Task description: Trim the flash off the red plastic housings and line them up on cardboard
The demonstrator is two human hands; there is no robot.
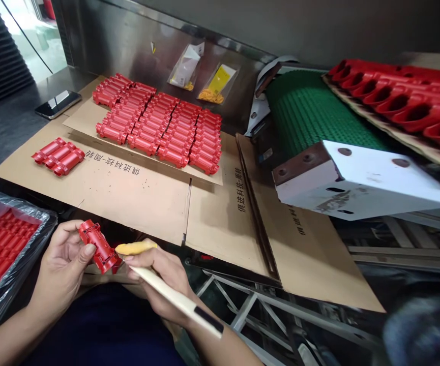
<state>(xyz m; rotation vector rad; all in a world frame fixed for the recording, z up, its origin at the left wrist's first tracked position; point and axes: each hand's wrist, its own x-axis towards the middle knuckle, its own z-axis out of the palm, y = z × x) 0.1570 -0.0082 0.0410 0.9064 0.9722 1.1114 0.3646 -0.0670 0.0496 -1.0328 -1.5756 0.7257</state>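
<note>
My left hand [61, 256] grips a red tubular plastic part [98, 246] between thumb and fingers, tilted above my lap. Closed around a long cream-coloured handle [177, 295] with a black band near its end, my right hand [162, 269] meets the lower end of that part. A yellow finger cover [138, 247] is on one of its fingers. The tool's working tip is hidden, so its exact kind does not show. Ahead lie a few similar parts [58, 156] on cardboard [147, 203], and rows of them [158, 124] on a raised cardboard sheet.
At left, a plastic-lined bin [48, 216] holds many red parts. A phone [57, 104] lies on the metal bench. Two small bags [217, 84] lean at the back. On the right, a green conveyor belt [311, 112] has a white metal end [364, 178]; red parts [403, 101] sit above it.
</note>
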